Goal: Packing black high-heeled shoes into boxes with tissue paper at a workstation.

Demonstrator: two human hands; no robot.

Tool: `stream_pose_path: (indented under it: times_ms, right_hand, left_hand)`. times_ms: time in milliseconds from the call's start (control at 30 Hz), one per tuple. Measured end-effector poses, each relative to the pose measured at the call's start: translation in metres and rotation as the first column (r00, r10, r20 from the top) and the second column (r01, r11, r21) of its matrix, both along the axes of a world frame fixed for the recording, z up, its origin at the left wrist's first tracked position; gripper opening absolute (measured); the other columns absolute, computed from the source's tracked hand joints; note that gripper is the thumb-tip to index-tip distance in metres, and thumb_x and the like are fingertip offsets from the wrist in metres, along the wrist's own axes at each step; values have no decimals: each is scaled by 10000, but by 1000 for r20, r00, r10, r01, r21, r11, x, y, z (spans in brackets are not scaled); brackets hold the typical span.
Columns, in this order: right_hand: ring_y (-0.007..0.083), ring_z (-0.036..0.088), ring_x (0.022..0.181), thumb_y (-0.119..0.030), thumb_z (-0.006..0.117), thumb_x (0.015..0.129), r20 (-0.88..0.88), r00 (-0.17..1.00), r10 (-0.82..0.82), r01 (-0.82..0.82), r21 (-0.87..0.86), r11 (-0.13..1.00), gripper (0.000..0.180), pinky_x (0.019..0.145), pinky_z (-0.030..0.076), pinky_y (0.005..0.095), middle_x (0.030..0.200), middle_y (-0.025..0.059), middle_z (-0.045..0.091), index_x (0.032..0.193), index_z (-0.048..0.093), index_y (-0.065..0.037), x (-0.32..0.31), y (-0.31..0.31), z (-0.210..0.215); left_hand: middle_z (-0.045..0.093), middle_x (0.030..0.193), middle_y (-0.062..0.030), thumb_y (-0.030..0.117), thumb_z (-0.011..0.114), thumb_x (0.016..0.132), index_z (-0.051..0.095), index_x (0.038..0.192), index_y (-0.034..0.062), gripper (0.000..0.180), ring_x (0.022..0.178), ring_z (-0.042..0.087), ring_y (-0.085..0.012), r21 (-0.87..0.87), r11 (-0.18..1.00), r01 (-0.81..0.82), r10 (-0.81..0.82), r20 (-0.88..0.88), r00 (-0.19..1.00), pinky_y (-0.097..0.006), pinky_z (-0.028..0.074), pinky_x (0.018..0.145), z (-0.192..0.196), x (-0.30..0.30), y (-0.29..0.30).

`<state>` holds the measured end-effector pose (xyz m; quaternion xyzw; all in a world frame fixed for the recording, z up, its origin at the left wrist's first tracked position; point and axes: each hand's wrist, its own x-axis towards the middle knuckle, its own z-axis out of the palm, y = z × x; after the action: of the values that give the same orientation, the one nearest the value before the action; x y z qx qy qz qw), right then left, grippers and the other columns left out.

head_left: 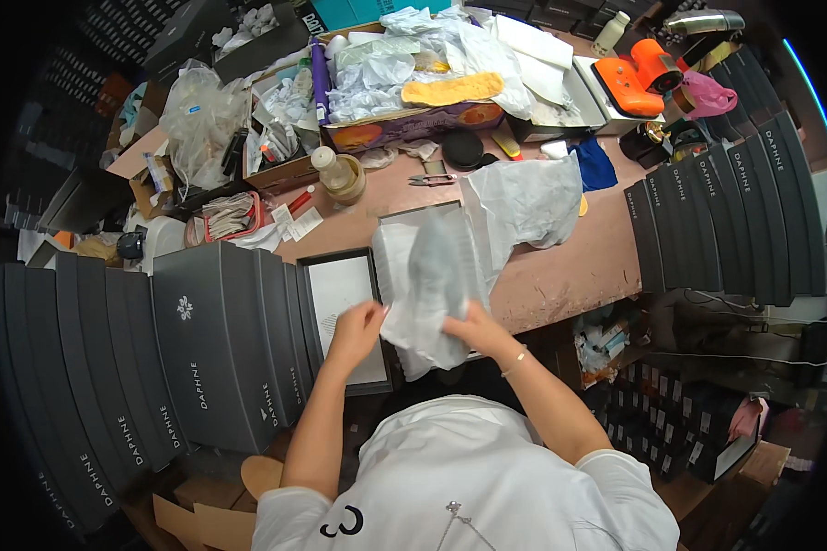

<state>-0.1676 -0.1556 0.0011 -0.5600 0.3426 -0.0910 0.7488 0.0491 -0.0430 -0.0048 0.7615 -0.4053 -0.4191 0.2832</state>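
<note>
A long grey thing, roughly shoe-shaped, lies wrapped in thin white tissue paper in front of me; its kind is partly hidden and blurred. My right hand grips the right side of this wrapped bundle. At the other side, the closed fingers of my left hand pinch the paper's edge. Beneath the bundle, a grey open box shows its far rim. Just left stands a shallow black box part, white inside. Another paper-wrapped bundle rests to the right of the open box.
Dark shoe boxes stand in rows at left and right. Along the back are a carton heaped with paper, an orange tape dispenser, a pump bottle and thread snips.
</note>
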Motion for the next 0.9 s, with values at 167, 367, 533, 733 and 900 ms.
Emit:
stream_pose_path:
  times_ms: [167,367,533,733,900]
  right_hand:
    - [455,600,820,-319,676,800,-473,875,103,-412,-616,671,412,744,483,487,941,293,604,1015,583,19,22,35,-98]
    - [450,592,769,-276,672,780,-448,888,99,-409,-677,612,351,714,469,506,862,263,609,935,568,21,8,27,-94]
    - [475,576,785,-257,666,782,-428,894,135,-412,-662,627,338,715,468,500,875,279,605,936,565,27,10,13,-89]
    - [423,603,848,-187,609,812,-543,813,210,-577,-707,408,272,796,488,475,1031,248,570,1001,575,6,17,7,-83]
    - [413,621,849,-83,549,822,-503,864,35,-441,-720,535,203,770,515,461,1082,253,549,1003,585,2,61,-52,-85]
  left_hand:
    - [618,992,-131,491,527,931,586,1111,10,516,856,593,-175,536,748,-392,663,-627,409,-317,513,661,-64,-90,115]
    - [618,908,-31,119,617,889,583,1064,39,195,786,566,-143,603,546,-582,610,-762,-218,-266,448,670,-98,-132,103]
    - [622,930,-56,71,628,874,597,998,21,138,856,598,-173,-29,717,-696,421,-778,467,-300,477,772,-47,-135,89]
    - [617,915,-87,84,620,893,599,943,-2,102,859,619,-186,-299,879,-371,217,-441,871,-296,507,757,-12,-124,113]
    - [618,958,-122,67,534,917,547,1114,-30,220,890,620,-217,-71,843,-533,459,-423,781,-323,502,796,-52,-106,152]
